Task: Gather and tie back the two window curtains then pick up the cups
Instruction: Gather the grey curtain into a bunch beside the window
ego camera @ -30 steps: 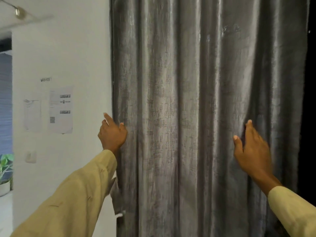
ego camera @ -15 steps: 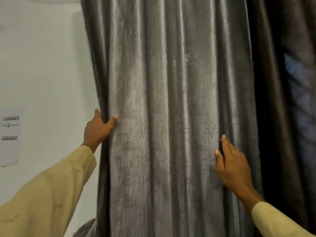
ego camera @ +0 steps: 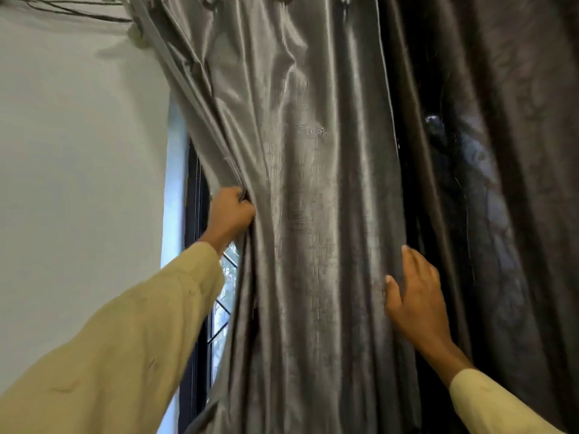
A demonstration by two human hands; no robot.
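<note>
A shiny grey curtain (ego camera: 307, 214) hangs in front of me, bunched into folds. My left hand (ego camera: 230, 214) is closed on its left edge and holds that edge pulled in to the right. My right hand (ego camera: 413, 296) lies on the curtain's right edge, thumb in front and fingers curled around the hem. A second, darker curtain (ego camera: 507, 183) hangs to the right of it. No cups are in view.
A white wall (ego camera: 81, 183) fills the left side. Between the wall and the pulled curtain a strip of window (ego camera: 224, 296) with a dark frame and a metal grille shows. Thin cords run along the top left corner.
My left hand has closed on the curtain's left edge and drawn it to the right, uncovering the window strip. The camera has tilted up and to the right.
</note>
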